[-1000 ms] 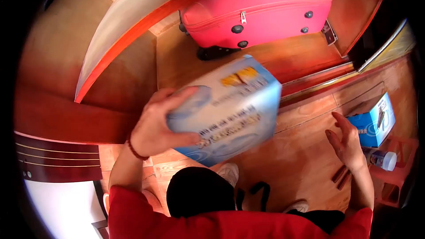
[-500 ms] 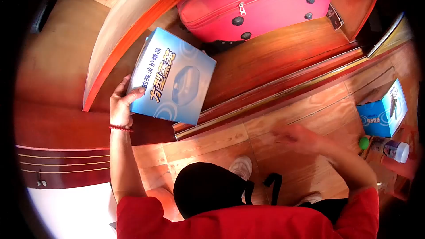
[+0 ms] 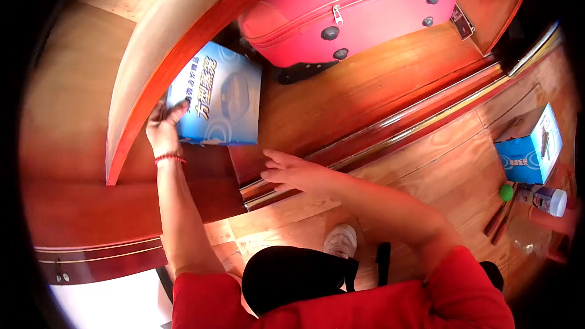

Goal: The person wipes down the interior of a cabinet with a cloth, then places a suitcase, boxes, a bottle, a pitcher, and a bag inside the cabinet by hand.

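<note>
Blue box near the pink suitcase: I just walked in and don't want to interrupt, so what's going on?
A person's left hand grips the blue box at the opening of the cupboard, beside the pink suitcase. Whether the box rests on anything is unclear. The right hand is open and empty close by, seemingly not touching it. Another blue box sits off to the right.

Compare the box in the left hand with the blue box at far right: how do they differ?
The held box is gripped by the left hand; the far-right box is touched by neither hand. The held box looks larger in view than the far-right box. The held box shows a pale blue container picture; the far-right box shows a dark item on its white side. Both are blue and white with printed characters.
</note>
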`<state>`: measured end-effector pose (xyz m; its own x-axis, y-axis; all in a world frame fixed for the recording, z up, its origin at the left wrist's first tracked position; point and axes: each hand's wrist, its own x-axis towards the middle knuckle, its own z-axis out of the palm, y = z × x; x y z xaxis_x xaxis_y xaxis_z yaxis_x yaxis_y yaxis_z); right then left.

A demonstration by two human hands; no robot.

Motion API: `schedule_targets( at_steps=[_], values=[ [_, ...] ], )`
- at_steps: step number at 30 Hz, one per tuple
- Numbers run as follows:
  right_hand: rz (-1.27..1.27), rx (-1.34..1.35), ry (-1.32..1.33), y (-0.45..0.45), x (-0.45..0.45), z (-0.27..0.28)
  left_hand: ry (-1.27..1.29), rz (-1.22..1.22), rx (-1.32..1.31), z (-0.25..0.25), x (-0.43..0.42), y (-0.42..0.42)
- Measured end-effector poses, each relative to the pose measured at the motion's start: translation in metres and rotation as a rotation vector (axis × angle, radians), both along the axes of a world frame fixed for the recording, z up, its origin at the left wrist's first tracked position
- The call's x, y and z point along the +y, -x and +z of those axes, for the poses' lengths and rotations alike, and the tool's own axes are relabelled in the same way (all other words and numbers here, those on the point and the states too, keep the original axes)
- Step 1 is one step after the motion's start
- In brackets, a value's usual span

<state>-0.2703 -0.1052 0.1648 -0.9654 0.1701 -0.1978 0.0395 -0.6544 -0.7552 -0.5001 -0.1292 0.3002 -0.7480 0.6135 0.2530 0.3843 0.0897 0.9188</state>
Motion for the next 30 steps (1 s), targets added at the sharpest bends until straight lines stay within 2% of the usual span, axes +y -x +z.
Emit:
schedule_targets(
  at_steps=[4, 5, 6, 11, 12, 13, 14, 16, 24, 26, 27, 29, 30],
  values=[
    [-0.11, 0.059, 0.135, 0.036, 0.017, 0.011, 0.111, 0.026, 0.15, 0.011, 0.076, 0.034],
    [-0.115, 0.056, 0.129, 0.039, 0.021, 0.011, 0.173, 0.128, 0.482, 0.0, 0.095, 0.06],
    [-0.101, 0.049, 0.132, 0.039, 0.022, 0.01, 0.123, 0.196, 0.155, 0.01, 0.11, 0.029],
    [-0.107, 0.028, 0.174, 0.037, 0.027, -0.005, 0.254, 0.26, 0.433, -0.002, 0.161, 0.05],
    [-0.133, 0.101, 0.239, 0.038, 0.03, -0.009, 0.266, 0.249, 0.478, -0.002, 0.168, 0.049],
    [-0.165, 0.174, 0.302, 0.037, 0.033, -0.014, 0.425, 0.361, 0.437, -0.004, 0.179, 0.048],
    [-0.187, 0.169, 0.303, 0.038, 0.036, -0.017, 0.456, 0.37, 0.457, -0.009, 0.189, 0.046],
    [-0.264, 0.197, 0.433, 0.042, 0.043, -0.018, 0.462, 0.353, 0.492, -0.018, 0.206, 0.044],
    [-0.411, 0.206, 0.438, 0.037, 0.076, -0.012, 0.454, 0.293, 0.581, -0.026, 0.226, 0.039],
    [-0.389, 0.133, 0.321, 0.021, 0.074, -0.011, 0.369, 0.289, 0.668, -0.026, 0.212, 0.036],
    [-0.389, 0.129, 0.32, 0.009, 0.073, -0.013, 0.218, 0.299, 0.817, -0.029, 0.198, 0.026],
    [-0.242, -0.079, -0.116, -0.024, 0.069, -0.022, -0.248, 0.302, 1.175, -0.049, 0.161, -0.003],
    [-0.232, -0.157, -0.408, -0.043, 0.066, -0.025, -0.28, -0.014, 1.19, -0.054, 0.138, -0.032]
  ],
)
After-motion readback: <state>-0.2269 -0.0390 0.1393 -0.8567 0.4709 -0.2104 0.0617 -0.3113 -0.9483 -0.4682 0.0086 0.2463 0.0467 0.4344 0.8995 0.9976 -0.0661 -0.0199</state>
